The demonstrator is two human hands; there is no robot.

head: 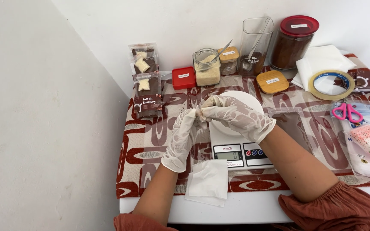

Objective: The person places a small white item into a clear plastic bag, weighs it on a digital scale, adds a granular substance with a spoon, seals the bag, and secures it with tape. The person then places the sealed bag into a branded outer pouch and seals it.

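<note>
The left hand and the right hand, both in thin white gloves, meet just above the white digital kitchen scale. The fingers of both hands pinch one small clear plastic bag; what is inside is too small to tell. To do this well, I think both pinches should stay firm and the bag upright over the round white dish on the scale, so spills land there. A white paper sheet lies near the left wrist on the patterned red and cream worktop cloth.
</note>
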